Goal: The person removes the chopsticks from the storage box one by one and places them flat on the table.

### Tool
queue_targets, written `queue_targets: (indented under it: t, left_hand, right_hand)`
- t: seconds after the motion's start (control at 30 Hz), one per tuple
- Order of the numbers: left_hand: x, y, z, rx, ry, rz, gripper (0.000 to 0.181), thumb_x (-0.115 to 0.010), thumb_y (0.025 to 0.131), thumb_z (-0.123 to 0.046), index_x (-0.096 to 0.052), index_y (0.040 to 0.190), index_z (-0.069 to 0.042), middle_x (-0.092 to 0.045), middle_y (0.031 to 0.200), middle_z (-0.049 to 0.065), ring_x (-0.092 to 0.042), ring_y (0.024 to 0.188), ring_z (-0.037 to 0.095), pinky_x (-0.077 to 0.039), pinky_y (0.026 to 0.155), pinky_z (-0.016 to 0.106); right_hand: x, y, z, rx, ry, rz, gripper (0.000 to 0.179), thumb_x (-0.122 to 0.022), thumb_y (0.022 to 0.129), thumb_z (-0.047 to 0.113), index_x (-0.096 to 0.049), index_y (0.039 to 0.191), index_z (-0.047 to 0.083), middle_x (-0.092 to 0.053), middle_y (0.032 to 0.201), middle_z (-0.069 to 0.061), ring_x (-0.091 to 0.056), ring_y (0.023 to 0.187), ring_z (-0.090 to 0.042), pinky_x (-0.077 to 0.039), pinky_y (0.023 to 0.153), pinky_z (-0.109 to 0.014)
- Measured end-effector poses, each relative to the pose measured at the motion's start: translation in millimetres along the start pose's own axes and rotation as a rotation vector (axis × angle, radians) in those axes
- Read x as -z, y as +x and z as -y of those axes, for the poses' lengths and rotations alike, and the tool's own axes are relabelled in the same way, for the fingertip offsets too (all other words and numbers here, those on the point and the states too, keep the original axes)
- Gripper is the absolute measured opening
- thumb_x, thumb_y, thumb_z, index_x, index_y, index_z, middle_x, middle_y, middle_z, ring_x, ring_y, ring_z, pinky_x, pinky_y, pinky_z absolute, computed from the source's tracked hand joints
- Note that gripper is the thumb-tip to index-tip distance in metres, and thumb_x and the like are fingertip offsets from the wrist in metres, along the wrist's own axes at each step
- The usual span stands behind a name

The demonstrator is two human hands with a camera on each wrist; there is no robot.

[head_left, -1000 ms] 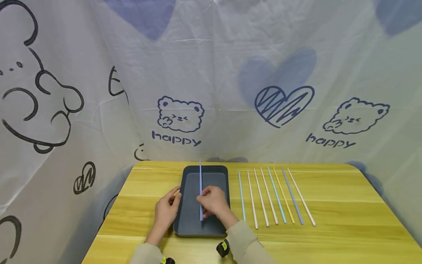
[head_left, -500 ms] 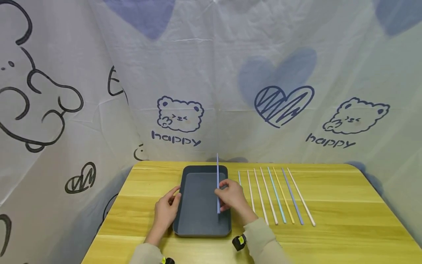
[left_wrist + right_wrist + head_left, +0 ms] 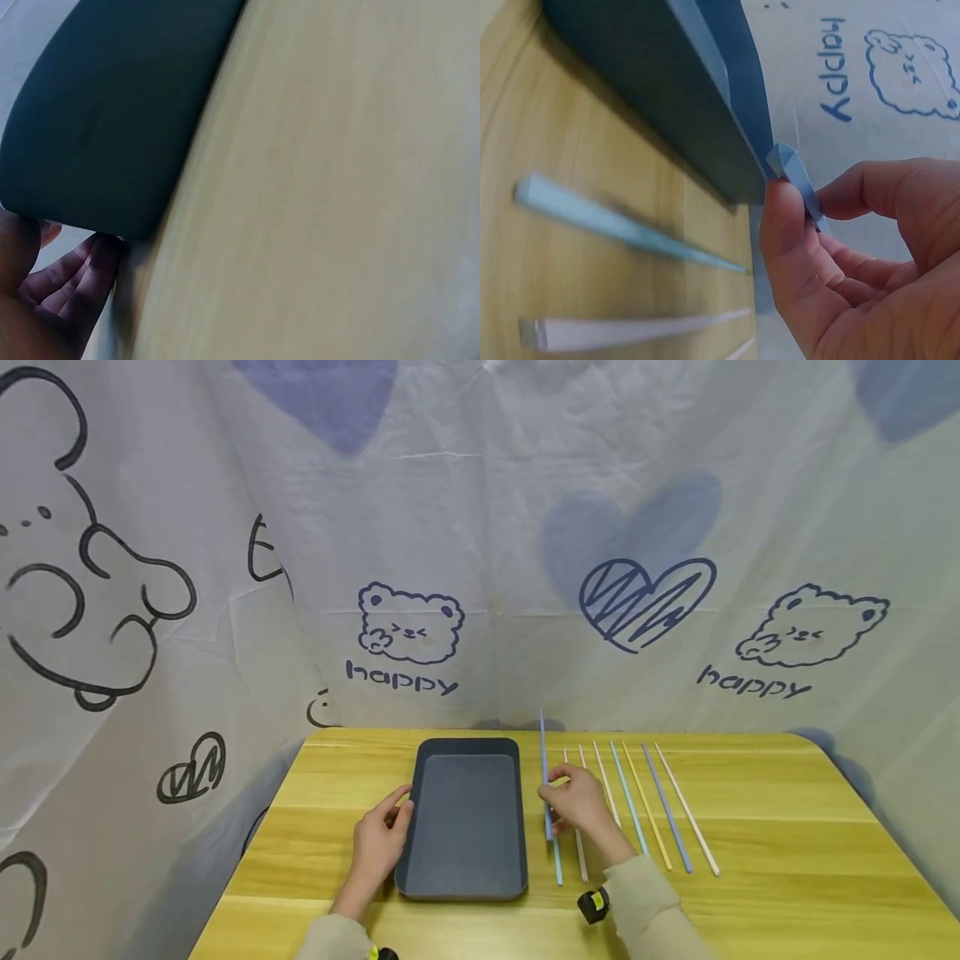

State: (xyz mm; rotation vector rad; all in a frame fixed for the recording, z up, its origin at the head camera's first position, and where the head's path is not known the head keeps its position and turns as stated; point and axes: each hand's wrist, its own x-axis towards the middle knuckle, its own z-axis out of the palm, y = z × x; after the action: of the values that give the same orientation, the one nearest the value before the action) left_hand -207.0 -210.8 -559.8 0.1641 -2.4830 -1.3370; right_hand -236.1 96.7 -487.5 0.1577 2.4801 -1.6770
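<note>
My right hand (image 3: 581, 799) pinches a blue-purple chopstick (image 3: 544, 756) between thumb and fingers, just right of the dark grey tray (image 3: 471, 831). Its thick square end (image 3: 783, 159) points toward me in the right wrist view. Under it on the table lies a light blue chopstick (image 3: 558, 865), partly covered by the held one, with a pale pink chopstick (image 3: 582, 860) beside that. My left hand (image 3: 381, 837) rests against the tray's left side, its fingertips touching the edge. In the left wrist view these fingers (image 3: 97, 281) are at the tray's end wall (image 3: 90, 165).
To the right, several more chopsticks lie side by side, among them a yellow one (image 3: 647, 806), a blue-purple one (image 3: 667, 810) and a pale one (image 3: 688, 810). A printed cloth (image 3: 517, 527) hangs behind the wooden table (image 3: 795, 860).
My right hand has carried the blue-purple chopstick rightward, from over the middle of the tray to above the light blue chopstick. The left hand has stayed at the tray's edge.
</note>
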Motion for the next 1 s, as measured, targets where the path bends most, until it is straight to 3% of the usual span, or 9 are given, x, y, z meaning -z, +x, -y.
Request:
queue_targets:
  t: [0.27, 0.57, 1.0]
  left_hand:
    - [-0.4, 1.5, 2.8, -0.03, 0.034, -0.006, 0.032, -0.069, 0.103, -0.018, -0.073, 0.135, -0.017, -0.074, 0.081, 0.004, -0.054, 0.063, 0.006, -0.045, 0.059, 0.022]
    - [-0.1, 1.4, 2.4, -0.012, 0.031, -0.002, 0.033, -0.069, 0.103, -0.019, -0.073, 0.136, -0.017, -0.073, 0.081, 0.005, -0.053, 0.063, 0.007, -0.044, 0.059, 0.022]
    - [0.5, 1.2, 2.8, -0.016, 0.025, 0.005, 0.033, -0.069, 0.104, -0.019, -0.073, 0.136, -0.017, -0.075, 0.083, 0.005, -0.055, 0.066, 0.008, -0.046, 0.061, 0.023]
  right_hand:
    - [24.0, 0.9, -18.4, -0.001, -0.066, -0.038, 0.036, -0.062, 0.092, 0.012, -0.066, 0.125, -0.002, -0.067, 0.072, -0.01, -0.061, 0.049, -0.018, -0.059, 0.05, -0.038]
    - [61.3, -1.8, -35.9, -0.006, -0.116, -0.044, 0.043, -0.061, 0.096, 0.014, -0.062, 0.134, -0.005, -0.068, 0.075, -0.012, -0.063, 0.056, -0.02, -0.061, 0.054, -0.041]
    - [105.6, -4.8, -52.8, -0.028, -0.21, -0.087, 0.046, -0.061, 0.099, 0.02, -0.059, 0.137, -0.007, -0.068, 0.077, -0.014, -0.064, 0.06, -0.021, -0.06, 0.056, -0.04]
